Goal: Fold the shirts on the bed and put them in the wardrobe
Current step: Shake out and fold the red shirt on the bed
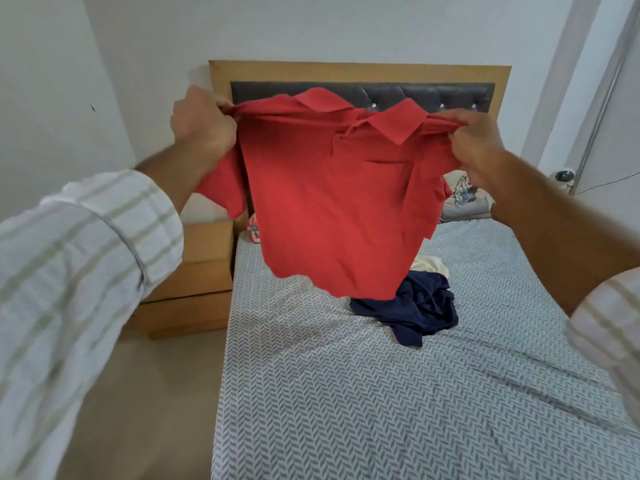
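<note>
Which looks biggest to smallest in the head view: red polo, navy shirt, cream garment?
1. Red polo, though it is held up nearer the camera, which inflates it.
2. Navy shirt, crumpled.
3. Cream garment, mostly hidden, so true size is unsure.

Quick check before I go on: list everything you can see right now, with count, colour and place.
Red collared polo shirt: one, red, held up over the bed.
Crumpled navy shirt: one, dark blue, mid-bed.
Cream garment: one, off-white, behind the navy shirt.
Bed with grey-and-white patterned sheet: one, centre and right.
Wooden headboard with dark padded panel: one, against the wall.
Wooden bedside table: one, left of the bed.
Left hand: grips one shoulder of the shirt.
Right hand: grips the other shoulder.
</note>
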